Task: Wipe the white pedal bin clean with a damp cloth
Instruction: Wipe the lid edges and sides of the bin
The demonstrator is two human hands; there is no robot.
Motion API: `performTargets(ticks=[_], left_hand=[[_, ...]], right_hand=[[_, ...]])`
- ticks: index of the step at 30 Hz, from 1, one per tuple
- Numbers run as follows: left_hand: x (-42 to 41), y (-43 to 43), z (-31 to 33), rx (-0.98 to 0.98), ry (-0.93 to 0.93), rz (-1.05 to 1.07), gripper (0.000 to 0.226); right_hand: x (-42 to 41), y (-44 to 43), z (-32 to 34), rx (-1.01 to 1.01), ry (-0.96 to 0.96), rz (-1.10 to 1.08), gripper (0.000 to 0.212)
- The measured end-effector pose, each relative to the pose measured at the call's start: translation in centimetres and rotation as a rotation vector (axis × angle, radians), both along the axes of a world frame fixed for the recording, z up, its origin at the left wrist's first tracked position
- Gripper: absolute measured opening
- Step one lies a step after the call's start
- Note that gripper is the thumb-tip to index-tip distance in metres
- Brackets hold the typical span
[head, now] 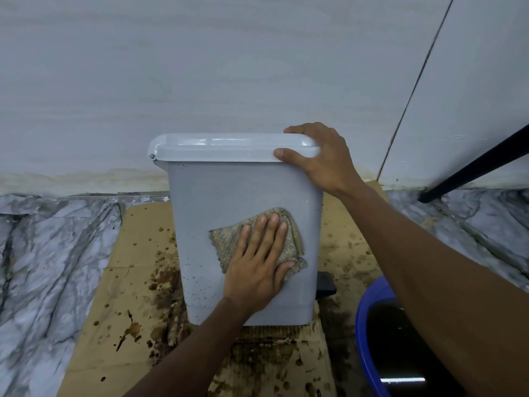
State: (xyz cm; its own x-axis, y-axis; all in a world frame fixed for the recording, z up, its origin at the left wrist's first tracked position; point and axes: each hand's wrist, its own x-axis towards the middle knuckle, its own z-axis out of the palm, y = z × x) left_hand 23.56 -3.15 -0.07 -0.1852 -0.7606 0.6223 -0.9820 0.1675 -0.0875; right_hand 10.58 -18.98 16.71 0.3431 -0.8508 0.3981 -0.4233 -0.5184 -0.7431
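The stained cardboard [134, 282] on the floor looks damp, and the white pedal bin [229, 190] stands upright on it against the wall, so a hard sideways push may make the bin skid or tip. Brown specks [194, 276] dot the lower left of its near face; the cloth [292, 239], if already soiled, may smear rather than lift them. The left hand [257, 262] presses the cloth flat at mid-face, fingers [269, 233] straight and close together, so pressure alone holds it and it could slip out. The right hand [320, 156] curls over the lid [229, 146] corner, steadying it. Further right, an elbow could knock the blue basin [369, 325] of dark water.
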Motion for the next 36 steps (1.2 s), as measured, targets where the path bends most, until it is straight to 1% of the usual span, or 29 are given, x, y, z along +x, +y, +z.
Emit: performTargets(ticks=[4,8,12,14,16,18,21,24,26,28,29,30,32,36], left_hand=[[-0.2,0.6,-1.2,0.002,-0.105,-0.121,0.059],[-0.3,3.0,-4.2,0.116,-0.315,-0.364,0.069],[1.1,5.2,-6.1,0.2,-0.48,-0.561,0.063],[2.6,5.6,-6.1,0.242,-0.57,-0.624,0.068],[3.8,5.7,-5.7,0.283,-0.621,-0.624,0.075],[4.1,5.1,-4.6,0.276,-0.581,-0.542,0.072],[3.4,1.7,-0.8,0.201,-0.44,-0.379,0.068],[3.6,-2.0,4.4,0.057,-0.209,-0.195,0.066],[4.0,-3.4,6.6,-0.042,-0.049,-0.065,0.067],[3.3,-3.4,6.9,-0.08,0.06,-0.001,0.067],[2.6,-3.2,6.3,-0.066,0.071,0.0,0.068],[2.0,-2.8,5.2,-0.034,0.052,-0.024,0.068],[0.9,-1.1,2.1,0.046,-0.051,-0.131,0.071],[0.7,3.9,-4.9,0.2,-0.458,-0.377,0.08]], right_hand=[[-0.1,0.1,0.0,0.013,-0.01,-0.004,0.045],[-0.1,0.3,0.1,0.024,-0.025,-0.009,0.044],[-0.2,0.4,0.1,0.033,-0.031,0.0,0.043],[-0.3,0.5,0.2,0.029,-0.033,0.001,0.043],[-0.2,0.6,0.2,0.024,-0.038,-0.001,0.043],[0.1,0.7,0.2,0.016,-0.042,-0.006,0.043],[-0.1,0.7,0.1,0.013,-0.037,-0.005,0.044],[-0.3,0.7,0.2,0.024,-0.032,0.012,0.045],[-0.2,0.7,0.1,0.017,-0.045,0.013,0.047],[-0.1,0.7,0.0,0.002,-0.048,0.009,0.049],[-0.1,0.7,0.0,0.0,-0.048,0.007,0.048],[-0.1,0.7,0.0,0.004,-0.045,0.004,0.047],[-0.2,0.6,0.1,0.015,-0.033,0.001,0.045],[-0.2,0.5,0.1,0.02,-0.033,-0.005,0.046]])
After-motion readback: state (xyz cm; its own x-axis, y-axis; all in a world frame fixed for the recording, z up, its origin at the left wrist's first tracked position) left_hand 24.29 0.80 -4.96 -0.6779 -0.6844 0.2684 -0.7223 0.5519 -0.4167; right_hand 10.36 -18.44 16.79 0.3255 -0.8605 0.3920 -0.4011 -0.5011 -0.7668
